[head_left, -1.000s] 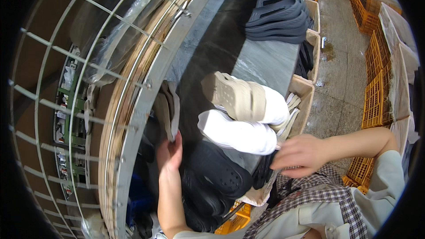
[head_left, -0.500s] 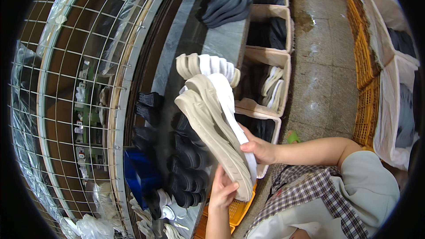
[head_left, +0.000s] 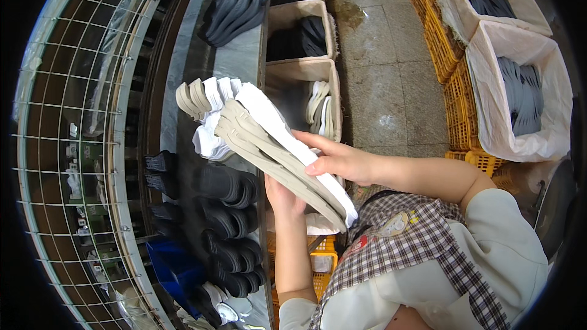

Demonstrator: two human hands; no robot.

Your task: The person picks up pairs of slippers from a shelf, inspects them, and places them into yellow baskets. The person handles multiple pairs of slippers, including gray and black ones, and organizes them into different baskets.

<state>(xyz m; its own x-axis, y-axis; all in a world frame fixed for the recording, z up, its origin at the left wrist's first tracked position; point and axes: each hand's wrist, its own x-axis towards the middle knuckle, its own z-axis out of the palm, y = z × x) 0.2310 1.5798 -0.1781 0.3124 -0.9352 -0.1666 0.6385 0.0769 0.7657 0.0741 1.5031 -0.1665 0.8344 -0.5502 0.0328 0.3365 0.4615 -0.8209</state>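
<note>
Both my hands hold a small stack of long shoe soles, beige soles (head_left: 269, 156) with a white sole (head_left: 269, 113) along the right side. My right hand (head_left: 339, 159) grips the white sole's edge, thumb on top and fingers behind. My left hand (head_left: 284, 197) supports the beige side from below; its fingers are mostly hidden behind the stack. Just beyond the far end of the stack, a row of beige and white soles (head_left: 208, 95) rests on the grey metal table (head_left: 235, 64). Several pairs of black soles (head_left: 226, 220) lie on the table left of my left hand.
Dark grey soles (head_left: 235, 12) are piled farther up the table. Lined bins (head_left: 333, 64) with soles stand along its right side. Across the tiled floor (head_left: 376, 91) are orange crates (head_left: 461, 110) and another lined bin (head_left: 483, 85). A wire mesh (head_left: 73, 146) runs along the left.
The view has swung to the right, so the table and bins appear farther left. The held soles lean more toward level, their near end closer to my body. Both hands keep their hold.
</note>
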